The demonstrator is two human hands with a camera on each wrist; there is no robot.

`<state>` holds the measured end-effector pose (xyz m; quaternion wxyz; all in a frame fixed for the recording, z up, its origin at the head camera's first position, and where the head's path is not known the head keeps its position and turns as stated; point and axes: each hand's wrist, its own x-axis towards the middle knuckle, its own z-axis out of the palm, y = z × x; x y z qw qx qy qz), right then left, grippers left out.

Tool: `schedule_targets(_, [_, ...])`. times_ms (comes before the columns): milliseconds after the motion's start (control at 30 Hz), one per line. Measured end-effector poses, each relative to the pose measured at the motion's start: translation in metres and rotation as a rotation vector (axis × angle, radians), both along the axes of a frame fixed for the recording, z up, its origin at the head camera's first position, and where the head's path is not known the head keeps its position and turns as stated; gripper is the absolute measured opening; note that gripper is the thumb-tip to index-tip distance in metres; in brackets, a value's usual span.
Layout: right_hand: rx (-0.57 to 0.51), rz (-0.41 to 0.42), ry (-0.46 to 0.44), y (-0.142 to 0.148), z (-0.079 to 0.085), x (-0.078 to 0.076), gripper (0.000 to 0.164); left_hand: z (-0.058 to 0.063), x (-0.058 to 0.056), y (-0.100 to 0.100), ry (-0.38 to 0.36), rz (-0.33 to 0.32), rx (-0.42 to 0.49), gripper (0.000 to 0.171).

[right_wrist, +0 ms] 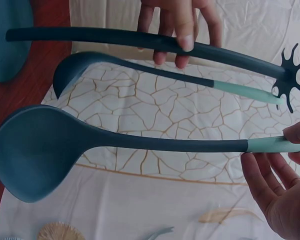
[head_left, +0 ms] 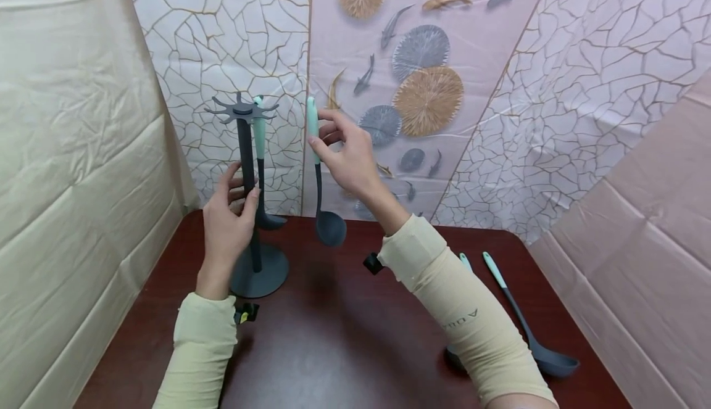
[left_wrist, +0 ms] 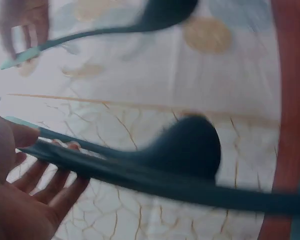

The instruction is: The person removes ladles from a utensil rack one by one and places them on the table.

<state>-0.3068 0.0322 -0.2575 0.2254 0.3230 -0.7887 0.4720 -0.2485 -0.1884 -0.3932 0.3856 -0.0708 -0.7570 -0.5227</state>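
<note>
My right hand (head_left: 352,157) pinches the mint-green handle of a dark ladle (head_left: 331,229), which hangs upright, bowl down, above the table. To its left stands a dark utensil stand (head_left: 245,150) with a round base and a crown of curved hooks. My left hand (head_left: 226,227) grips the stand's post, thumb on the near side and fingers behind. A second ladle-like utensil (head_left: 260,140) with a green handle hangs from the hooks beside the post. In the right wrist view, the held ladle (right_wrist: 45,150) is apart from both the stand and the hanging utensil (right_wrist: 140,70).
On the dark red table (head_left: 311,347), another green-handled ladle (head_left: 555,359) lies at the right. One more utensil (head_left: 465,262) beside it is mostly hidden by my right sleeve. Patterned cloth (head_left: 222,39) hangs behind the table, with plain cloth along both sides.
</note>
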Motion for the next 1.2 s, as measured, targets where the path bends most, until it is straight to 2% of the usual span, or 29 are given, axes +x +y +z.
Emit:
schedule_targets(133, [0.005,-0.011,-0.004,0.007,0.0,0.001,0.038,0.002,0.001,-0.001,0.006,-0.043,0.079,0.059])
schedule_targets(467, [0.007,-0.035,0.009,0.022,-0.002,0.004,0.037,0.0,0.002,0.0,0.012,-0.007,0.06,0.061])
schedule_targets(733, [0.014,-0.048,0.016,0.033,-0.003,0.002,0.039,-0.001,-0.001,0.0,0.05,-0.008,0.048,0.059])
schedule_targets(1200, [0.007,-0.057,0.076,0.044,-0.003,0.001,0.046,-0.003,-0.003,0.0,0.044,-0.006,0.022,0.06])
